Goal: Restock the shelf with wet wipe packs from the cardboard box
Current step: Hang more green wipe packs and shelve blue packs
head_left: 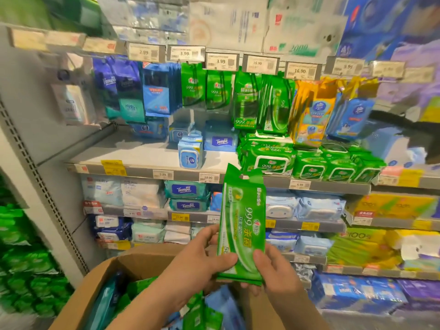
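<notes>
The left hand (190, 263) and the right hand (273, 270) together hold one green wet wipe pack (241, 225) upright in front of the shelving, each gripping its lower end; the left thumb lies across the front of the pack near its bottom left edge with the fingers curled behind it, and the right thumb presses the front near the bottom right corner while the other right fingers wrap underneath; the pack's hang-hole end points up, its printed front faces the camera, and it appears to be more than one thin pack stacked, though the edges are too blurred to be sure; directly below the hands stands the open cardboard box (100, 279), holding more green and blue packs; ahead, the middle shelf (133, 156) carries a small blue lidded pack (190, 152) standing near its front edge and a cluster of green lidded packs (269, 156) to the right; above them matching green hanging packs (246, 101) dangle from hooks beneath a row of price tags (221, 61).
</notes>
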